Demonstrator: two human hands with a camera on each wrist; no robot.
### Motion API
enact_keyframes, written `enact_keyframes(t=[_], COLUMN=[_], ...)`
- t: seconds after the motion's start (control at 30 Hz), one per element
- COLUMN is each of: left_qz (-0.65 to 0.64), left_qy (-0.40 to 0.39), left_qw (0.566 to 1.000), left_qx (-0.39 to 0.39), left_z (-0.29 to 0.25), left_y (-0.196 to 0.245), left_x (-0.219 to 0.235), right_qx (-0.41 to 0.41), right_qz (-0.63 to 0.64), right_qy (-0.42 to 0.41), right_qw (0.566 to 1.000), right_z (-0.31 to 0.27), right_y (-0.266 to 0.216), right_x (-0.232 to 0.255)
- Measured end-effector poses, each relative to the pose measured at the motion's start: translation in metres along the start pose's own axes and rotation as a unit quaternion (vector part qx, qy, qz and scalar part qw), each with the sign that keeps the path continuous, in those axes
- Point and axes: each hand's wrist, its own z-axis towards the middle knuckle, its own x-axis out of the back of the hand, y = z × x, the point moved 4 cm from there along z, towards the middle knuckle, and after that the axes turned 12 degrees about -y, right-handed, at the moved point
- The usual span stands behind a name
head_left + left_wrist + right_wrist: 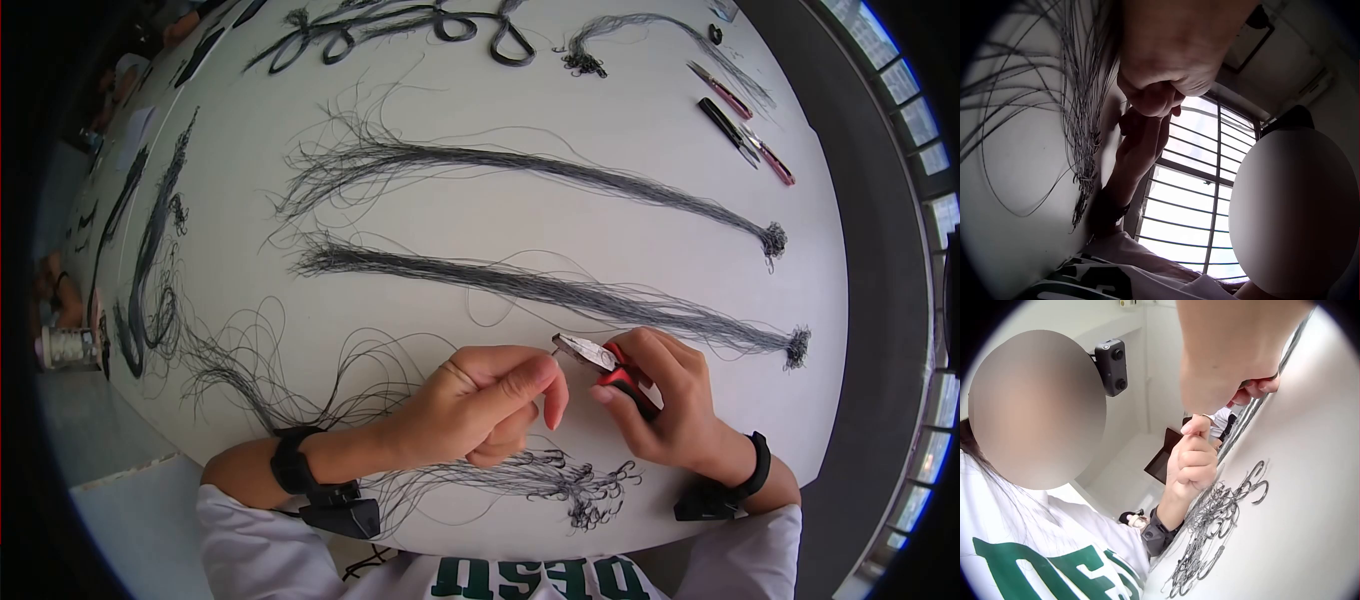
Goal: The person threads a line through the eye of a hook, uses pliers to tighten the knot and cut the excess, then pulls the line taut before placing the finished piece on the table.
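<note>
My right hand (668,398) grips pliers (588,352) with red and black handles, the nose pointing to the left. At that nose my left hand (490,405) pinches a thin dark strand (555,351) between thumb and forefinger, its other fingers curled in; most of the strand is hidden. Below both hands lies a bundle of dark lines with fish hooks (585,492) at its right end. In the right wrist view the hooks (1217,515) lie on the table beside the left hand (1192,464); the pliers are hidden there.
Two long bundles of dark line, an upper one (560,168) and a lower one (540,287), stretch across the white table (420,215). Cutters with black handles (722,122) and pink-handled tools (768,155) lie at the far right. Coiled strands (455,25) lie at the back.
</note>
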Motion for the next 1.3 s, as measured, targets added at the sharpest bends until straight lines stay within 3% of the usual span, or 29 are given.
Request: enact_keyframes(t=[0.3,0.53,0.73,0.9,1.03,1.1,1.3], left_qz=[-0.096,-0.145,-0.024,0.013,0.038,0.100,0.076], left_qy=[-0.022,-0.037,0.054,0.099,0.079,0.121,0.094], left_qw=[0.995,0.988,0.997,0.994,0.993,0.981,0.986], left_qx=[-0.026,-0.027,0.040,-0.052,-0.075,-0.111,-0.117], left_z=[0.000,-0.001,-0.001,-0.003,-0.002,-0.003,-0.004], left_y=[-0.003,-0.006,-0.001,-0.004,-0.007,-0.002,-0.002], left_x=[0.005,0.011,0.002,0.001,0.000,0.000,0.000], right_qx=[-0.034,-0.001,0.024,0.042,0.031,0.022,0.023], right_qz=[0.038,0.010,-0.003,-0.017,-0.010,0.005,0.019], right_qy=[-0.005,-0.009,0.004,0.014,0.009,0.013,0.010], right_qw=[0.999,1.000,1.000,0.999,0.999,1.000,0.999], right_z=[0.001,0.000,0.000,-0.002,-0.002,-0.002,-0.002], right_y=[0.002,0.002,-0.001,-0.005,-0.007,-0.008,-0.007], right_x=[0.002,0.001,0.001,-0.001,-0.002,-0.001,-0.002])
